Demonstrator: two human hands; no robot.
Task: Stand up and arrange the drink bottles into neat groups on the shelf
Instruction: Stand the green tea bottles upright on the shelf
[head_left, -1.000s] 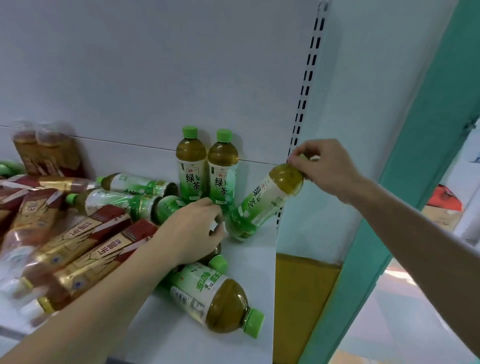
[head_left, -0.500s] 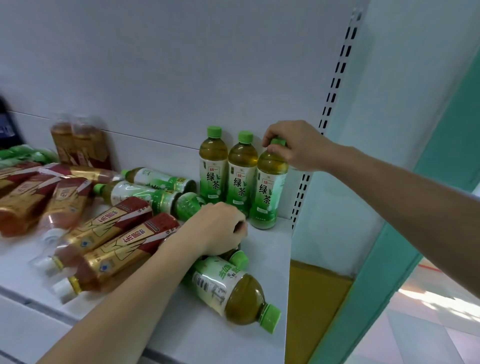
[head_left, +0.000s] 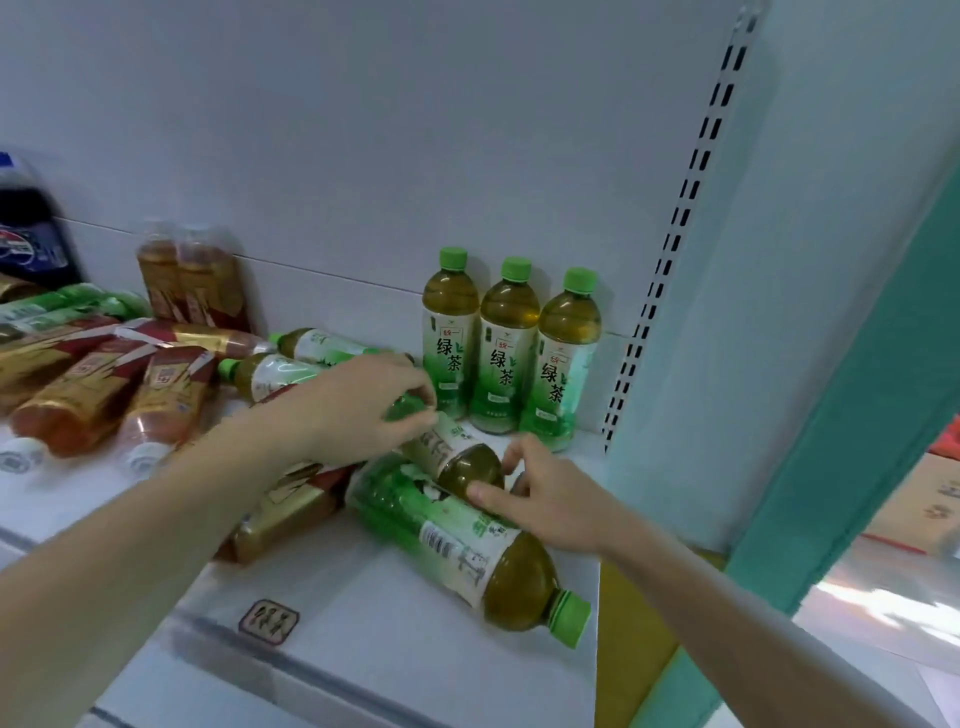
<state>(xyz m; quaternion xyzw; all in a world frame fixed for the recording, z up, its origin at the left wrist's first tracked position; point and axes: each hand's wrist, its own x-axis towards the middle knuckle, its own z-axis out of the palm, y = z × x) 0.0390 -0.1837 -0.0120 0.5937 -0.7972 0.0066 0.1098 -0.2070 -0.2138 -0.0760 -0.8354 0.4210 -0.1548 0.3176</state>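
The white shelf (head_left: 363, 613) is loaded with three upright green tea bottles (head_left: 506, 358) at 12 o'clock. A lying green tea bottle (head_left: 457, 457) at centre is pinched by the left hand (head_left: 358, 410) and right hand (head_left: 545, 499).

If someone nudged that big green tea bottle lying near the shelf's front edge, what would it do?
The big green tea bottle would probably roll: it lies on its round side. It looks nearly full, so likely heavy. Its cap sits near the shelf edge, so it might fall.
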